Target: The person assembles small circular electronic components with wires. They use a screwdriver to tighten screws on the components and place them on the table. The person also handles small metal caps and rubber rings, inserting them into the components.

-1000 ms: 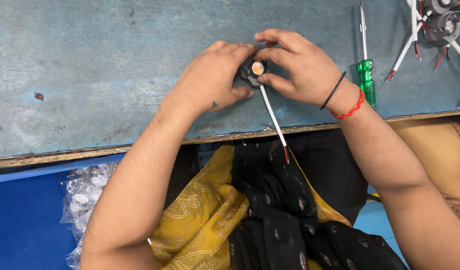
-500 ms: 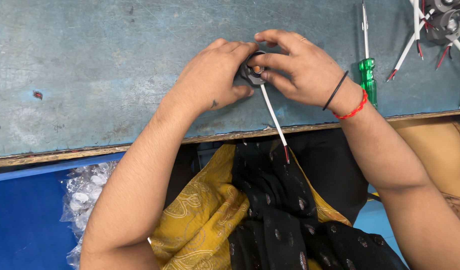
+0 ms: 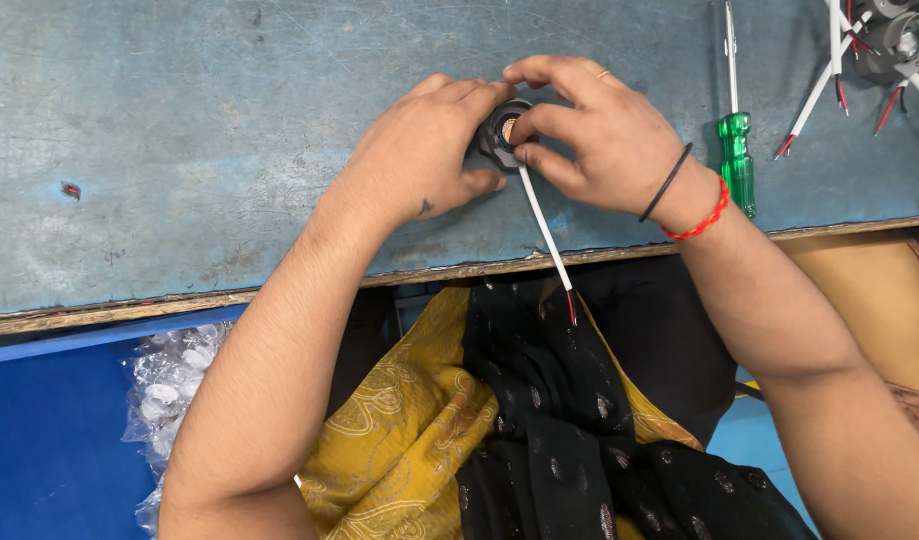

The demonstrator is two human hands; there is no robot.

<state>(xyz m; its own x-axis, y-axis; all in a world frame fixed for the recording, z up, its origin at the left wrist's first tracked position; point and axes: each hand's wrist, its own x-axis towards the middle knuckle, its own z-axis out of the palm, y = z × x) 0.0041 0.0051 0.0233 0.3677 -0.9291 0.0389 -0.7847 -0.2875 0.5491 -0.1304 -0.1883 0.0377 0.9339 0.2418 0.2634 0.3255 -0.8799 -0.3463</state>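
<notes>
Pressing cap onto small round part (image 3: pixel 499 132) on desk (image 3: pixel 179 150); left hand (image 3: pixel 424 155) clamps it, right hand (image 3: pixel 589 130) pinches top; white cable (image 3: pixel 544 230) trailing.

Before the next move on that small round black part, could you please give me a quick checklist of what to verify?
1. Round black part gripped by both hands: ok, left hand and right hand pinch it.
2. Part supported on the blue worktop: cannot tell, fingers hide its underside.
3. White lead free: ok, it trails over the table edge, untangled.
4. Green-handled screwdriver within reach: ok, lying beside the right wrist.
5. Orange centre seated: cannot tell, mostly covered.
</notes>
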